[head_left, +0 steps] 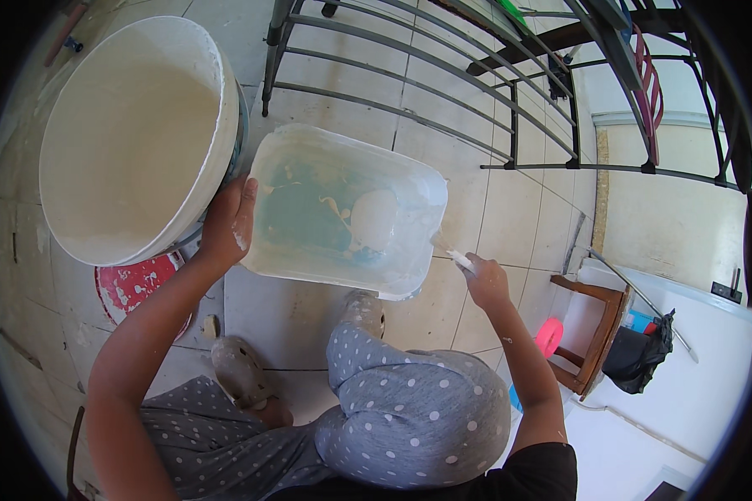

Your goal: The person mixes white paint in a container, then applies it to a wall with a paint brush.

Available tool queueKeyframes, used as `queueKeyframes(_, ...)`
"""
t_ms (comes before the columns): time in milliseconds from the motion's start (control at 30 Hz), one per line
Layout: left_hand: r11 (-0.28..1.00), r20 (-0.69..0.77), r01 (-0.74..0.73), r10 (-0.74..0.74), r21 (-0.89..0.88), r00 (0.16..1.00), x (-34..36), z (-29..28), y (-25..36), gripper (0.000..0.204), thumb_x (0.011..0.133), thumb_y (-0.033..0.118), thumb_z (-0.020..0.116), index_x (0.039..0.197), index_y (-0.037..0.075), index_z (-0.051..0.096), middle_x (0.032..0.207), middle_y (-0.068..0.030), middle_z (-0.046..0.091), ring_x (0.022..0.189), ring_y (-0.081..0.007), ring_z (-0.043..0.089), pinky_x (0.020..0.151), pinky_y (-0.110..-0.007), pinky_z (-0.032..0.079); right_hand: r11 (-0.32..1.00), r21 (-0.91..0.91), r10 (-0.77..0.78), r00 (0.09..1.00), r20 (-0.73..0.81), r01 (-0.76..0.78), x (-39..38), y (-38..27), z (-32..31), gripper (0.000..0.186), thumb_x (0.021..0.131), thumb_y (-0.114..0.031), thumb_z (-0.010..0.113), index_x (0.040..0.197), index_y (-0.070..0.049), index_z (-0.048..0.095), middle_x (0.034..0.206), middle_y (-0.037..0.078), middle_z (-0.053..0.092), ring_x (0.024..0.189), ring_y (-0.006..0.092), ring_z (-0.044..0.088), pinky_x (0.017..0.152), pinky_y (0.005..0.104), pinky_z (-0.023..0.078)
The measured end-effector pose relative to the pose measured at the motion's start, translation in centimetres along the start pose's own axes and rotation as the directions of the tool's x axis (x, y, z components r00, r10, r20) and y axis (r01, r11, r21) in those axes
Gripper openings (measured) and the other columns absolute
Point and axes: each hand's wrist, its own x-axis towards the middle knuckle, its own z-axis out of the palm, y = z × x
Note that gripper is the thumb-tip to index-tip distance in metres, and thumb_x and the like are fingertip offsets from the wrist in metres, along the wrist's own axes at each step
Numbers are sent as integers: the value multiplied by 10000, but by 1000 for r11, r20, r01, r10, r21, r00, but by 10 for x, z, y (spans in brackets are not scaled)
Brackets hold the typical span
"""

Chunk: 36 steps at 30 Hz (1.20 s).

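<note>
A pale rectangular plastic tub (313, 259) stands in front of me, its greenish bottom smeared with white paint and a thicker white pool toward the right. My left hand (228, 224), spotted with paint, grips the tub's left edge, close to the big white bucket; some of its fingers are hidden. In my right hand (486, 281) is a small paintbrush (459, 260) with a white handle. The brush end touches the tub's right rim.
The large white bucket (180, 221), coated inside with cream paint, stands left. Below it lies a paint-splashed red lid (134, 288). A dark metal rack (393, 96) runs across the far side. At right are a wooden stool (589, 338) and a black plastic bag (643, 355).
</note>
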Motion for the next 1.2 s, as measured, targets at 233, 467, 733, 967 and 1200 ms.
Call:
queueKeyframes(233, 1000, -7, 4, -5, -24, 1000, -2, -1, 3, 397, 1032, 306, 344, 1101, -6, 581, 990, -242, 619, 944, -420, 573, 867, -414, 435, 959, -195, 215, 976, 31, -205, -11, 8, -16, 233, 896, -300, 584, 981, -88, 632, 777, 186, 648, 715, 375, 641, 629, 477, 501)
queueKeyframes(467, 999, 8, -25, 25, 26, 1000, 0, -1, 4, 401, 1033, 304, 340, 1111, -9, 580, 992, -248, 622, 946, -419, 581, 867, -412, 438, 940, 120, 322, 947, 6, -321, -24, 6, -53, 277, 874, -341, 620, 873, -73, 692, 704, 185, 642, 673, 397, 624, 622, 469, 487)
queueKeyframes(733, 1000, 16, -3, 3, -3, 1000, 1, 0, 2, 389, 1033, 294, 341, 1149, 3, 572, 1028, -241, 620, 970, -419, 575, 886, -414, 431, 980, -200, 3, 1000, 29, 3, -12, -17, -60, 259, 850, -384, 636, 841, -144, 733, 672, 130, 652, 605, 312, 629, 548, 418, 484)
queueKeyframes(967, 999, -15, -34, 34, 17, 999, 1, 2, -4, 387, 1033, 298, 343, 1122, 2, 576, 991, -241, 616, 945, -421, 573, 871, -423, 432, 995, -46, -91, 996, -7, 91, -12, -11, -58, 268, 817, -397, 677, 858, -142, 748, 612, 123, 631, 565, 323, 610, 541, 411, 485)
queueKeyframes(1200, 1000, -6, -9, 9, 16, 1000, 1, 1, 2, 384, 1031, 298, 349, 1092, -7, 575, 980, -244, 614, 929, -421, 575, 853, -426, 435, 966, 230, -118, 993, -15, 119, -6, -6, -59, 285, 825, -364, 670, 838, -87, 733, 627, 152, 626, 579, 349, 603, 557, 419, 486)
